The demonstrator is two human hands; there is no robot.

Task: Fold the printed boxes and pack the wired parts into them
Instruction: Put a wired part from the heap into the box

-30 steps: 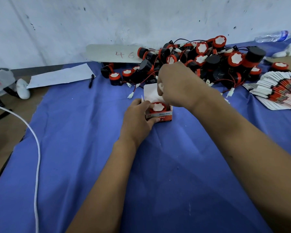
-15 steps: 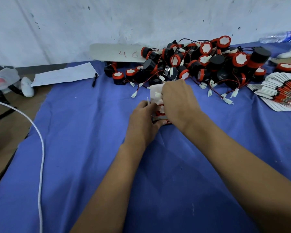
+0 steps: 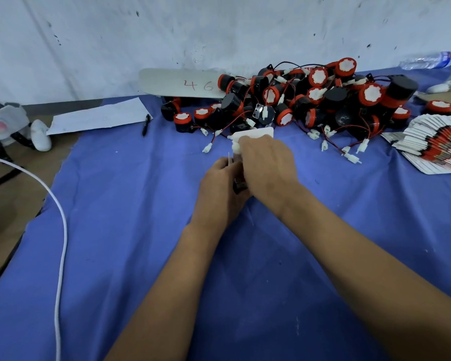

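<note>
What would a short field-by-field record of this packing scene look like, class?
left hand: grips the box from its left side
right hand: curled over the box top
box: white flap up, body mostly hidden
wired parts: heaped behind the box
flat boxes: fanned stack, far right
surface: blue cloth

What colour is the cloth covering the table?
Blue; the cloth shows plainly in the head view.

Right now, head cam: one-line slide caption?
Both hands, left hand and right hand, work a small printed box on the blue cloth before the pile of wired parts.
</note>
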